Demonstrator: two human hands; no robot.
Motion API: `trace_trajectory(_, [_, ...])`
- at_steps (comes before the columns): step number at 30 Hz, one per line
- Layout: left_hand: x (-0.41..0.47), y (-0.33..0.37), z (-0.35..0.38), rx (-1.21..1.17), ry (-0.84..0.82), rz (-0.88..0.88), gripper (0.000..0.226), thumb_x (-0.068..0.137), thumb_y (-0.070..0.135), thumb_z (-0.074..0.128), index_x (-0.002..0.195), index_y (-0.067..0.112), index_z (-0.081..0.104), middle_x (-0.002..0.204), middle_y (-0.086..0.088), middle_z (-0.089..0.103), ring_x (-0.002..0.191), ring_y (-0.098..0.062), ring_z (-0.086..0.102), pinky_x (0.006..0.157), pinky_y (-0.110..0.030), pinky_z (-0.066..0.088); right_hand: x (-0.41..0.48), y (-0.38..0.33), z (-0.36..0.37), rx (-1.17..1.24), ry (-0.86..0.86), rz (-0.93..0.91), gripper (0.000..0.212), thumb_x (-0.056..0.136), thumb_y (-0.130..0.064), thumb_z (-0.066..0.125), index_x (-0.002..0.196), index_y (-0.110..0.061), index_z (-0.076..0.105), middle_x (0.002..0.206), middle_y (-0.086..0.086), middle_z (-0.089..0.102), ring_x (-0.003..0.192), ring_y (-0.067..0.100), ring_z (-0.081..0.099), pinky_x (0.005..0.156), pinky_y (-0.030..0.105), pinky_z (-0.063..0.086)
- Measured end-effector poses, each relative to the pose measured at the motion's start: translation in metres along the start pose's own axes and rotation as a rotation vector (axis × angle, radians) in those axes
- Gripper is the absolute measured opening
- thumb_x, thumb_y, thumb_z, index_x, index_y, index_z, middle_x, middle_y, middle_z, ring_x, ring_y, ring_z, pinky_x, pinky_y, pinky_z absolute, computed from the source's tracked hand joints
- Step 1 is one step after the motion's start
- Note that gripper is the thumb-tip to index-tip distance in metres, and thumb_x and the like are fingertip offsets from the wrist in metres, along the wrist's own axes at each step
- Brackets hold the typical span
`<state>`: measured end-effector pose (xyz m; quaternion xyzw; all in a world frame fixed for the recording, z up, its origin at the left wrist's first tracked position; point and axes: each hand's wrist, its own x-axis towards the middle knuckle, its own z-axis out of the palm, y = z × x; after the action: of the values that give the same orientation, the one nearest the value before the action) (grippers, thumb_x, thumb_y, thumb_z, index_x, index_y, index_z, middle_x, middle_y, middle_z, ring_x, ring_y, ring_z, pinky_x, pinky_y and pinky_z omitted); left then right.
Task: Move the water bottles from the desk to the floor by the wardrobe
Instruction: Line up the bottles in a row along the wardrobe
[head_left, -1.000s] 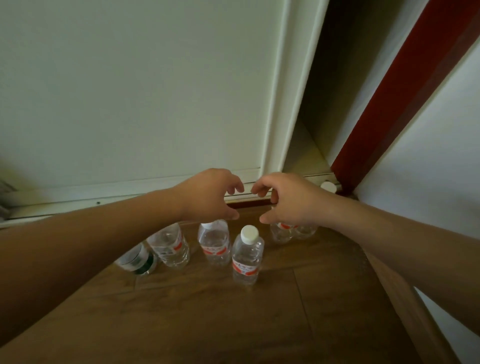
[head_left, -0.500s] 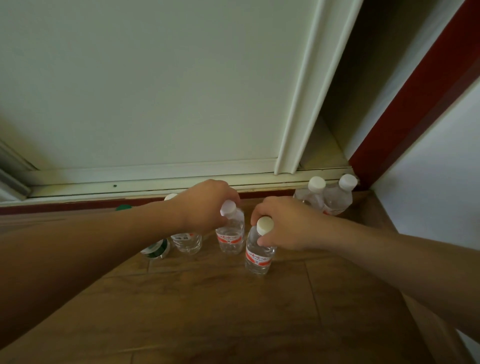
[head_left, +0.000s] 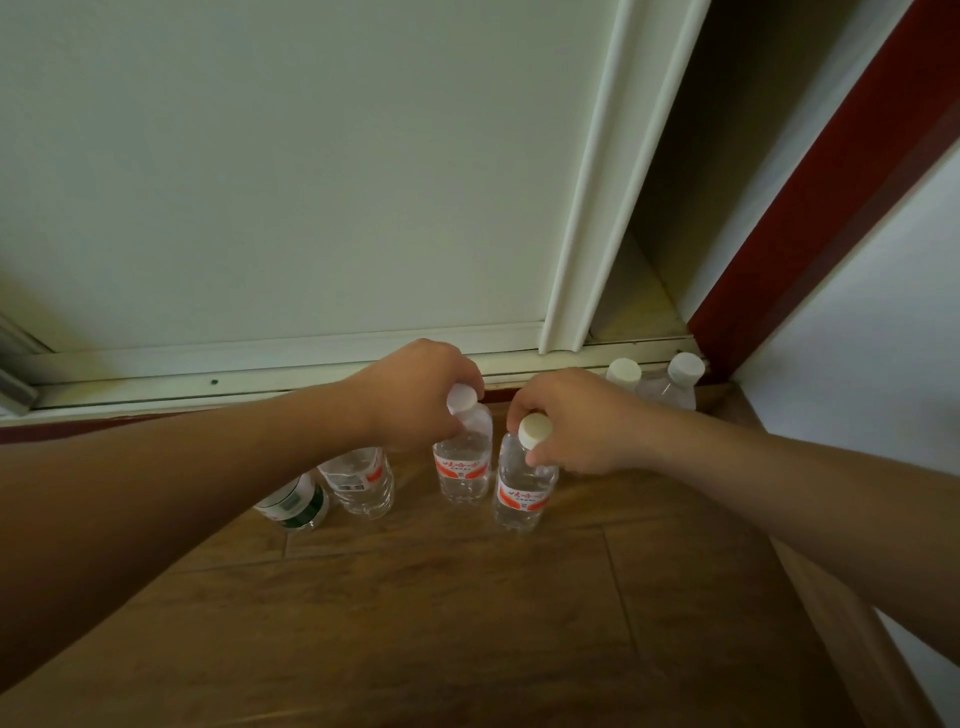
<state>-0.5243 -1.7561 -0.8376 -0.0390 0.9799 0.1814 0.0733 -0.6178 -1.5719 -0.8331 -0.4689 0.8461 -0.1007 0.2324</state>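
Observation:
Several clear water bottles stand on the wooden floor (head_left: 467, 613) in front of the pale wardrobe door (head_left: 311, 171). My left hand (head_left: 415, 395) grips the neck of a red-labelled bottle (head_left: 464, 462) just below its white cap. My right hand (head_left: 571, 421) holds the neck of another red-labelled bottle (head_left: 522, 493) beside it. Left of these stand a third red-labelled bottle (head_left: 361, 480) and a green-labelled bottle (head_left: 293, 506), both partly hidden by my left forearm. Two more white-capped bottles (head_left: 657, 384) stand in the far right corner.
The wardrobe's sliding track (head_left: 260, 371) runs along the floor behind the bottles. A dark red frame (head_left: 810, 228) and a white wall (head_left: 883, 322) close off the right side. A wooden skirting board (head_left: 841, 613) lines the right edge of the floor.
A second ago both hands hovered with nothing in them above the bottles; they have since dropped and closed on the necks of the two middle bottles. The view shifted slightly.

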Motion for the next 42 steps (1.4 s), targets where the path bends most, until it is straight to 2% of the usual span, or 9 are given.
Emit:
trace_trajectory(7, [0.013, -0.003, 0.004, -0.023, 0.029, -0.007, 0.031, 0.081, 0.027, 0.077, 0.112, 0.026, 0.071, 0.1, 0.01, 0.062, 0.091, -0.012, 0.059, 0.077, -0.026, 0.046, 0.02, 0.007, -0.024, -0.005, 0.07, 0.001, 0.03, 0.08, -0.024, 0.078, 0.109, -0.028, 0.068, 0.106, -0.012, 0.061, 0.096, 0.012, 0.056, 0.072, 0.026, 0.045])
trace_trajectory(12, [0.023, -0.004, 0.005, -0.053, 0.043, -0.022, 0.028, 0.081, 0.028, 0.077, 0.109, 0.026, 0.072, 0.101, 0.007, 0.068, 0.088, -0.012, 0.059, 0.075, -0.027, 0.049, 0.031, 0.014, -0.03, 0.003, 0.079, 0.015, 0.031, 0.082, -0.02, 0.077, 0.111, -0.026, 0.068, 0.107, -0.011, 0.061, 0.094, 0.012, 0.056, 0.068, 0.022, 0.042])
trace_trajectory(14, [0.026, -0.003, 0.005, -0.066, 0.046, -0.025, 0.028, 0.081, 0.028, 0.077, 0.109, 0.025, 0.072, 0.102, 0.006, 0.068, 0.089, -0.013, 0.06, 0.077, -0.03, 0.051, 0.035, 0.017, -0.03, -0.001, 0.069, 0.024, 0.031, 0.081, -0.02, 0.077, 0.11, -0.027, 0.068, 0.106, -0.01, 0.06, 0.093, 0.012, 0.056, 0.067, 0.022, 0.044])
trace_trajectory(18, [0.031, -0.001, 0.008, -0.097, 0.05, -0.032, 0.031, 0.081, 0.028, 0.079, 0.111, 0.024, 0.072, 0.102, 0.006, 0.068, 0.091, -0.013, 0.061, 0.08, -0.031, 0.053, 0.04, 0.024, -0.03, 0.024, 0.041, 0.055, 0.03, 0.079, -0.02, 0.078, 0.106, -0.03, 0.069, 0.106, -0.008, 0.061, 0.09, 0.015, 0.06, 0.071, 0.034, 0.057])
trace_trajectory(23, [0.036, 0.003, 0.011, -0.136, 0.05, -0.031, 0.032, 0.081, 0.028, 0.08, 0.112, 0.023, 0.071, 0.102, 0.007, 0.066, 0.092, -0.013, 0.06, 0.079, -0.029, 0.052, 0.038, 0.031, -0.029, 0.056, 0.023, 0.077, 0.029, 0.08, -0.015, 0.078, 0.105, -0.028, 0.069, 0.099, -0.009, 0.058, 0.081, 0.013, 0.061, 0.058, 0.029, 0.056])
trace_trajectory(26, [0.038, 0.006, 0.012, -0.155, 0.048, -0.018, 0.032, 0.081, 0.028, 0.08, 0.111, 0.022, 0.072, 0.1, 0.008, 0.065, 0.089, -0.012, 0.059, 0.077, -0.027, 0.051, 0.037, 0.036, -0.028, 0.066, 0.014, 0.09, 0.03, 0.08, -0.014, 0.078, 0.105, -0.028, 0.069, 0.103, -0.006, 0.06, 0.078, 0.016, 0.063, 0.057, 0.033, 0.059])
trace_trajectory(31, [0.043, 0.011, 0.012, -0.173, 0.059, -0.007, 0.03, 0.08, 0.027, 0.08, 0.108, 0.02, 0.074, 0.099, 0.006, 0.068, 0.086, -0.011, 0.06, 0.076, -0.029, 0.053, 0.034, 0.04, -0.029, 0.072, 0.011, 0.097, 0.031, 0.081, -0.011, 0.076, 0.108, -0.026, 0.069, 0.106, -0.005, 0.059, 0.077, 0.012, 0.06, 0.053, 0.026, 0.053])
trace_trajectory(38, [0.045, 0.014, 0.013, -0.177, 0.062, -0.002, 0.03, 0.08, 0.028, 0.081, 0.108, 0.021, 0.072, 0.097, 0.008, 0.066, 0.083, -0.007, 0.058, 0.073, -0.024, 0.05, 0.033, 0.047, -0.03, 0.09, 0.014, 0.096, 0.032, 0.08, -0.012, 0.077, 0.107, -0.028, 0.069, 0.11, -0.004, 0.059, 0.085, 0.016, 0.062, 0.061, 0.029, 0.058])
trace_trajectory(42, [0.046, 0.013, 0.014, -0.182, 0.061, -0.008, 0.03, 0.079, 0.028, 0.081, 0.108, 0.023, 0.073, 0.094, 0.011, 0.064, 0.08, -0.002, 0.057, 0.068, -0.019, 0.046, 0.033, 0.049, -0.027, 0.101, 0.039, 0.082, 0.033, 0.079, -0.014, 0.078, 0.107, -0.029, 0.069, 0.112, -0.006, 0.06, 0.091, 0.016, 0.06, 0.067, 0.029, 0.054])
